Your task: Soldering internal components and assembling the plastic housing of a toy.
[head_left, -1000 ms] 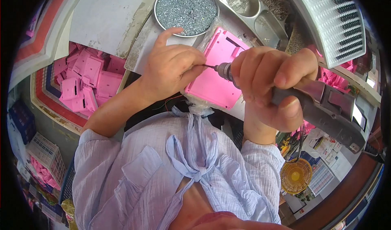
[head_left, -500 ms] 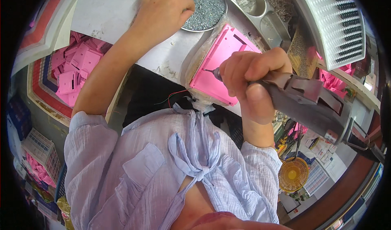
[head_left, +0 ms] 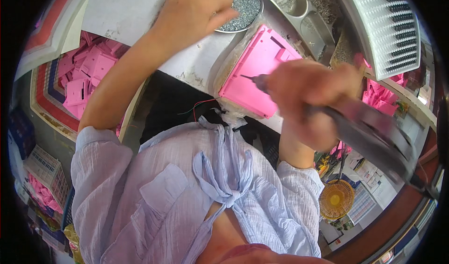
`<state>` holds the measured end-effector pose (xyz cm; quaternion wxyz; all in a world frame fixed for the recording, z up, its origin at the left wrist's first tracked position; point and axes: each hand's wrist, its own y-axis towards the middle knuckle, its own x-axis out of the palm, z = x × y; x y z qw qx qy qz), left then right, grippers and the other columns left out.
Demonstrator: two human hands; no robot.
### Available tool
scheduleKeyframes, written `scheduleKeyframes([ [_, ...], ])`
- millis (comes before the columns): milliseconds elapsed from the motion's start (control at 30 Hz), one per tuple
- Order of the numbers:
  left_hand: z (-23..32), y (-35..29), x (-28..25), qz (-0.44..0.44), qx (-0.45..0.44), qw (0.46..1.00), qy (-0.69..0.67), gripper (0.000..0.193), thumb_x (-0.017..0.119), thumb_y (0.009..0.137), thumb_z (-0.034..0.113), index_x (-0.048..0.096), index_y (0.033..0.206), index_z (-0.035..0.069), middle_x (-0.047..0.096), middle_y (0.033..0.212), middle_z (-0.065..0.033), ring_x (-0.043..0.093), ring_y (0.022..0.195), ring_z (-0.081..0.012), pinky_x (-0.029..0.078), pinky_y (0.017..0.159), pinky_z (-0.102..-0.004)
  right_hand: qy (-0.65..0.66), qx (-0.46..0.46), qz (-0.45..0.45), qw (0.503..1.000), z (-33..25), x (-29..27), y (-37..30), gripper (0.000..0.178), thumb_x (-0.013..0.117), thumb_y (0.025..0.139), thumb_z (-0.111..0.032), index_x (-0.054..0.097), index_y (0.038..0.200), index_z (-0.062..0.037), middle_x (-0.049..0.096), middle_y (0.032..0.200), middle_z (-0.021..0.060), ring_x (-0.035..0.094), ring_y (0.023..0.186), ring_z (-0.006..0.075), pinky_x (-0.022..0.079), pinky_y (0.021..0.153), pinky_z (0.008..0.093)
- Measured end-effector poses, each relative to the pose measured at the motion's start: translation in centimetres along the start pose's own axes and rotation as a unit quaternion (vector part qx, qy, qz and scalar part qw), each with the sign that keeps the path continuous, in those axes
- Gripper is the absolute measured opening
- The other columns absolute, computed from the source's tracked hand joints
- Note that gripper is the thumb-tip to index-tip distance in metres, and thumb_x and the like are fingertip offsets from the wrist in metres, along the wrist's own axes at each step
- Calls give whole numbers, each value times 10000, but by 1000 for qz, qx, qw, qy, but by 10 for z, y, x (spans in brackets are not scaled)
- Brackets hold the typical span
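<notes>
My left hand [head_left: 199, 9] is at the top, over the near left edge of a round dish [head_left: 247, 11] of small silvery screws. Its fingers curl under, the thumb sticks out to the right, and whatever they hold is hidden. On the right, my right hand [head_left: 311, 95], smeared by motion, is wrapped round a dark electric screwdriver [head_left: 369, 133]. The tool's bit points left, above a pink plastic tray-like part [head_left: 255, 72] with raised edges. That part lies on clear plastic wrapping [head_left: 229, 60] at the table's near edge.
Pink pieces [head_left: 96, 67] fill a crate at the left. A metal compartment tray [head_left: 318, 35] holds small metal parts at the back right, beside a white rack [head_left: 388, 30] with black bristly rows. A yellow basket [head_left: 336, 198] is lower right. Thin wires [head_left: 201, 104] hang near my lap.
My right hand and the screwdriver have swung right and slightly down. My left hand has shifted slightly right at the dish, its thumb now stretched out further.
</notes>
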<state>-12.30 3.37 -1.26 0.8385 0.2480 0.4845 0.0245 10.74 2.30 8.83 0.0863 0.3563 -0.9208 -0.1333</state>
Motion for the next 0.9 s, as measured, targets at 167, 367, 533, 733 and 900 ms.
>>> scheduleKeyframes([
  [167,52,-39,-17,-37,70,981,-180,120,768,832,187,701,906,121,692,922,19,634,923,-170,367,927,-406,77,-68,-35,994,-20,-4,9,260,660,952,-339,521,1043,-138,554,637,-23,501,495,137,401,471,321],
  [367,68,-51,-15,-19,40,967,-251,153,794,776,91,708,901,111,707,874,14,641,806,-179,381,919,-413,85,-57,-31,994,-19,2,4,255,660,953,-318,526,1050,-125,554,636,-12,509,498,146,418,488,331],
  [533,65,-53,-20,-37,97,973,-206,263,807,725,88,704,967,95,716,978,-6,644,895,-204,384,933,-425,141,-44,-10,989,-20,7,-7,317,737,923,-258,507,1029,-67,550,665,53,501,551,161,401,506,330],
  [733,62,-52,-20,-131,148,947,-253,440,744,770,91,656,1201,84,653,1352,-81,562,1314,-269,385,942,-453,141,25,64,988,-5,27,-36,303,749,910,-185,487,985,-51,553,718,83,518,600,173,416,570,326],
  [900,64,-61,-7,-217,112,946,-213,527,720,720,80,696,1245,114,578,1457,-94,456,1432,-217,368,1058,-440,45,43,68,996,7,41,-39,382,770,917,-340,474,935,-100,522,614,34,512,544,163,412,563,341],
])
